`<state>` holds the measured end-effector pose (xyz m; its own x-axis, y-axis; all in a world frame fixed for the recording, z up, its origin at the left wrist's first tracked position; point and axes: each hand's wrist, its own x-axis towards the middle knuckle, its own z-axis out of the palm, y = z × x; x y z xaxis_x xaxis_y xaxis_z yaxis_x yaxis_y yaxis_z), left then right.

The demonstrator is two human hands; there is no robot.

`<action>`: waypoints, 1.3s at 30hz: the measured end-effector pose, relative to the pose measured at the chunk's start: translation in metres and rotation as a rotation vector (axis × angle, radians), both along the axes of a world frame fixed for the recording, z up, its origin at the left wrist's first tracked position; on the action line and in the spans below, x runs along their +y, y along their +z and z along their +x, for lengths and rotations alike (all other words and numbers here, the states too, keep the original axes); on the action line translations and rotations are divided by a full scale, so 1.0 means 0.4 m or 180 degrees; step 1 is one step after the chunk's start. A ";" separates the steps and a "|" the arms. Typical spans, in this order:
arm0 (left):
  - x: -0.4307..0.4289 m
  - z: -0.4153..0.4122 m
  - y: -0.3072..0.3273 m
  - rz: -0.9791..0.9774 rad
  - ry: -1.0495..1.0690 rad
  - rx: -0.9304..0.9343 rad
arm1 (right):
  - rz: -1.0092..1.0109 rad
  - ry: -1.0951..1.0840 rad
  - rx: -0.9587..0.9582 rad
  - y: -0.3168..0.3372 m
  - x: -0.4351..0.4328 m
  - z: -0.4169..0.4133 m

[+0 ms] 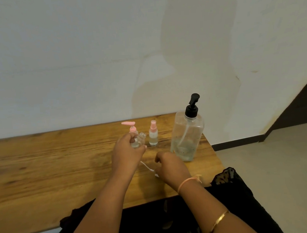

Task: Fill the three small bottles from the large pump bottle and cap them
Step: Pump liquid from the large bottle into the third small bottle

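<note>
Three small bottles sit grouped toward the back of the wooden table [43,171], just left of the large pump bottle [187,135], which stands upright near the table's right edge with its black pump head on and clear liquid in its lower part. We hold the uncapped small bottle [141,138] in our left hand [128,151], fingers wrapped round its body, its open neck tilted up and to the right. Directly behind that hand stands the pink-pump bottle [132,129], capped and upright. Between it and the large bottle stands the pink-topped spray bottle [153,134], also capped and apart from both. Our right hand [169,165] rests knuckles-up on the table in front of the large bottle, fingers curled downward. A thin white tube [146,165] runs out from under it across the wood toward our left hand, and we cannot tell whether the fingers grip anything. A pale thread band [186,182] and a gold bangle [218,219] circle that arm.
</note>
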<state>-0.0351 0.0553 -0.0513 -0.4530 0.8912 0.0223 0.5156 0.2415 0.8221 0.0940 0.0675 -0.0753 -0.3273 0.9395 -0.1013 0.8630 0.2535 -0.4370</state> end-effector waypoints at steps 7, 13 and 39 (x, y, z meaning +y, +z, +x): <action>0.000 0.017 0.016 0.0346 -0.0091 -0.0136 | 0.0710 -0.0090 0.1233 0.114 0.015 0.049; 0.000 0.049 0.042 0.0692 -0.0161 -0.0389 | 0.2093 0.0078 0.2106 0.203 0.016 0.108; 0.013 0.081 0.036 0.0657 -0.0359 -0.0418 | 0.0518 -0.0561 0.2579 0.150 0.157 0.181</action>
<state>-0.0026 0.0605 -0.0369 -0.3622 0.9189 0.1564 0.4154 0.0090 0.9096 0.1663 0.1302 -0.0153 -0.0878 0.9662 0.2425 0.3313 0.2579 -0.9076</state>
